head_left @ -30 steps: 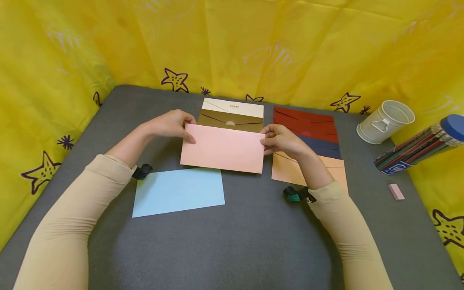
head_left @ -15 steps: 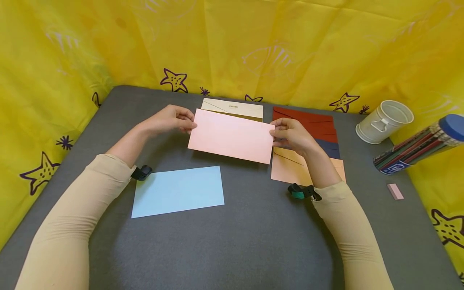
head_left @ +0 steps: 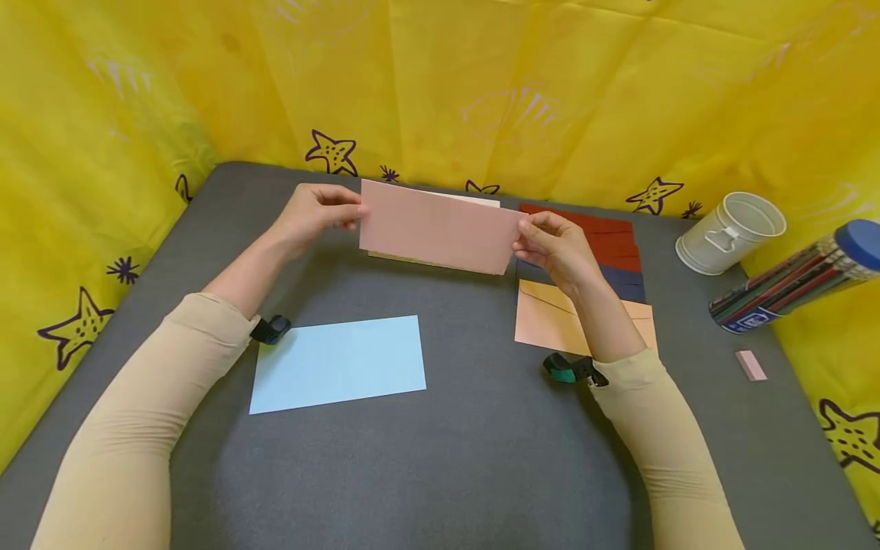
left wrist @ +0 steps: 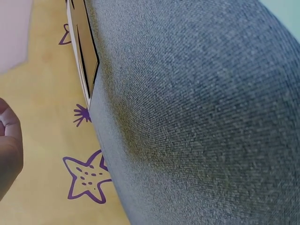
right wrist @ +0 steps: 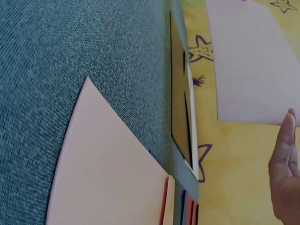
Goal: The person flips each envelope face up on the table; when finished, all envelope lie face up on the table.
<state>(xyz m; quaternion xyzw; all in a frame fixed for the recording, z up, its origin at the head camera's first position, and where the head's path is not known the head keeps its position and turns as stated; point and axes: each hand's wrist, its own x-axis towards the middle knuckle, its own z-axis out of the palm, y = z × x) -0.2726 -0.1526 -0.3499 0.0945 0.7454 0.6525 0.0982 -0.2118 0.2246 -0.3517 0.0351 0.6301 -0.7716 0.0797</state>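
Pink envelope (head_left: 440,227) held raised near the table's (head_left: 440,473) far edge, long axis left-right; left hand (head_left: 312,214) and right hand (head_left: 553,246) each pinch one short end

Both hands (head_left: 316,215) raised, fingers (head_left: 532,229) pinching

Long beige sleeves (head_left: 124,428) cover both arms to the wrists, and a small black-and-green device (head_left: 571,370) sits at the right cuff, a black one (head_left: 270,329) at the left.

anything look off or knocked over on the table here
Yes: the tube of pencils lies tipped on its side at the right edge, beside the upright white cup. The envelopes lie tidy.
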